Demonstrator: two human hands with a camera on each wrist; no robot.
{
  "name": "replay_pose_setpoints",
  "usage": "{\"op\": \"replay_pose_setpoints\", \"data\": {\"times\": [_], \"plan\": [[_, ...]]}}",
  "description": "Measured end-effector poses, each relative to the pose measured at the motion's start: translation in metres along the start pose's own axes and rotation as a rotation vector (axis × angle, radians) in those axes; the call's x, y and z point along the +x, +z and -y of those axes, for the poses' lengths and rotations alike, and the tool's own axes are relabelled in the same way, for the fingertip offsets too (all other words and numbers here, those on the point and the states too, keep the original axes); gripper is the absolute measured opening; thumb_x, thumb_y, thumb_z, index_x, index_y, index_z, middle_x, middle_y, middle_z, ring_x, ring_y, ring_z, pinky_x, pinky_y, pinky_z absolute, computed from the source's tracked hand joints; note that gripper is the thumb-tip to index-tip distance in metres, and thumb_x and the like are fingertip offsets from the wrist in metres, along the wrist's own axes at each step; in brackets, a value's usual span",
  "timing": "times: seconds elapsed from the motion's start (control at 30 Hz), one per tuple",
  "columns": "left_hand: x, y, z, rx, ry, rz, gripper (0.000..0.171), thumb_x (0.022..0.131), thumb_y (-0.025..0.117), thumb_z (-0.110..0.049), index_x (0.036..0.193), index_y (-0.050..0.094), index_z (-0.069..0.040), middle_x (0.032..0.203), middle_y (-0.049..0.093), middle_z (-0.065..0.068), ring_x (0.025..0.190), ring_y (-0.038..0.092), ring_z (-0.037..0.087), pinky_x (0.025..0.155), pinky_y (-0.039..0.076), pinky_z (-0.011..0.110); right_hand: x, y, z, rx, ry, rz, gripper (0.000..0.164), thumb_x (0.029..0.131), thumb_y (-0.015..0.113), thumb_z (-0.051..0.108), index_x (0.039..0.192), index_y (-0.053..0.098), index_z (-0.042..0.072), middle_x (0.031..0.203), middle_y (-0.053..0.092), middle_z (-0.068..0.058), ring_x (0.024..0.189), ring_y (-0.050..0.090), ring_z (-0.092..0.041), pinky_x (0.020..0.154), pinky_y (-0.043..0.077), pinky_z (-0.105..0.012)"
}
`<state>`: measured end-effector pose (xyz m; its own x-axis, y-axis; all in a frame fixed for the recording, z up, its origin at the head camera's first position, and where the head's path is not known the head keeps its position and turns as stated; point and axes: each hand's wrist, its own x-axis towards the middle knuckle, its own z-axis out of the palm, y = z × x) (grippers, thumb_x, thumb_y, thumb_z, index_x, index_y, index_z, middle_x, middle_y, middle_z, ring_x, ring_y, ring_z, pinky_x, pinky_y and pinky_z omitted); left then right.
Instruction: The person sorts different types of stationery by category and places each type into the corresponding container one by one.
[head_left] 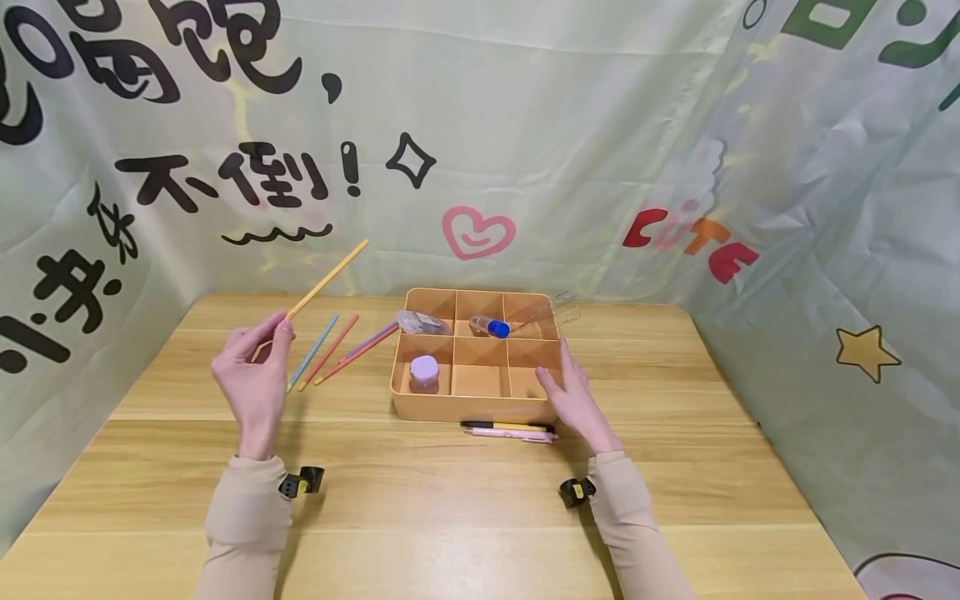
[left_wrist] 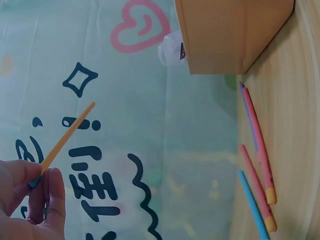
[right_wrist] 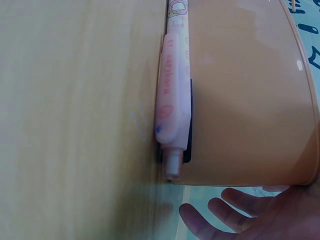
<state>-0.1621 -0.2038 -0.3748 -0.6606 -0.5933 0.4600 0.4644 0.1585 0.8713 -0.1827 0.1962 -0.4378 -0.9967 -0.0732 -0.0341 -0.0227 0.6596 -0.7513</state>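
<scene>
In the head view my left hand (head_left: 251, 367) pinches a yellow pencil (head_left: 327, 279) between thumb and fingers, raised above the table and slanting up to the right. Its lower end, teal in the left wrist view, sits at the fingertips (left_wrist: 37, 175). My right hand (head_left: 581, 404) rests at the right side of a tan divided box (head_left: 472, 408). Its thumb reaches over the rim; the other fingers extend outside the wall, loosely spread in the right wrist view. Inside the box are a purple-capped bottle (head_left: 424, 372), a blue-capped clear tube (head_left: 491, 326) and a clear plastic packet (head_left: 422, 322).
Left of the box lie a blue pencil (head_left: 312, 354), a pink pencil (head_left: 328, 353) and a purple and a pink one (head_left: 367, 346) side by side. A pink pen (right_wrist: 172, 95) and a black-and-yellow pen (head_left: 480, 424) lie along the box's front. A printed cloth hangs behind the table.
</scene>
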Motion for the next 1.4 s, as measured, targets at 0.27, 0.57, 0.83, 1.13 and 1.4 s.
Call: {"op": "replay_pose_setpoints", "data": {"times": [0.27,0.57,0.83,1.13,1.4], "plan": [[-0.006,0.005,-0.011,0.049,0.109,0.088,0.018,0.089,0.071,0.003,0.105,0.074,0.011,0.083,0.059,-0.012,0.079,0.067,-0.003,0.079,0.058,0.012,0.000,0.000,0.000,0.001,-0.001,0.006,0.079,0.108,0.042,0.036,0.162,-0.008,0.009,0.169,0.000,-0.026,0.154,-0.003,-0.052,0.124,0.005,-0.068],[-0.014,0.011,-0.022,0.138,0.221,0.183,0.016,0.088,0.071,0.006,0.103,0.075,0.010,0.082,0.057,-0.011,0.078,0.063,-0.007,0.079,0.056,0.008,0.000,0.000,-0.001,0.002,-0.004,0.008,0.079,0.108,0.042,0.037,0.162,-0.010,0.011,0.169,-0.002,-0.024,0.154,-0.003,-0.051,0.124,0.004,-0.068],[-0.021,0.016,-0.025,0.222,0.343,0.237,0.015,0.086,0.073,0.007,0.101,0.077,0.008,0.080,0.064,0.019,0.081,0.060,-0.015,0.080,0.050,0.001,-0.001,0.000,0.000,0.006,0.000,0.010,0.079,0.108,0.041,0.037,0.162,-0.010,0.010,0.169,-0.002,-0.025,0.154,-0.004,-0.052,0.123,0.004,-0.069],[-0.030,0.023,-0.032,0.310,0.453,0.308,0.017,0.087,0.074,0.004,0.103,0.079,0.001,0.078,0.066,0.015,0.078,0.056,-0.013,0.073,0.046,-0.001,-0.001,0.000,0.000,0.011,-0.003,0.003,0.079,0.108,0.043,0.036,0.162,-0.008,0.010,0.169,-0.001,-0.025,0.154,-0.003,-0.051,0.124,0.005,-0.068],[-0.035,0.024,-0.034,0.351,0.458,0.360,0.017,0.085,0.074,0.006,0.102,0.078,0.004,0.081,0.066,0.014,0.073,0.069,0.025,0.066,0.039,0.001,-0.002,-0.001,-0.001,0.008,0.005,0.010,0.079,0.108,0.041,0.040,0.162,-0.009,0.011,0.169,-0.002,-0.025,0.154,-0.004,-0.052,0.124,0.003,-0.068]]}}
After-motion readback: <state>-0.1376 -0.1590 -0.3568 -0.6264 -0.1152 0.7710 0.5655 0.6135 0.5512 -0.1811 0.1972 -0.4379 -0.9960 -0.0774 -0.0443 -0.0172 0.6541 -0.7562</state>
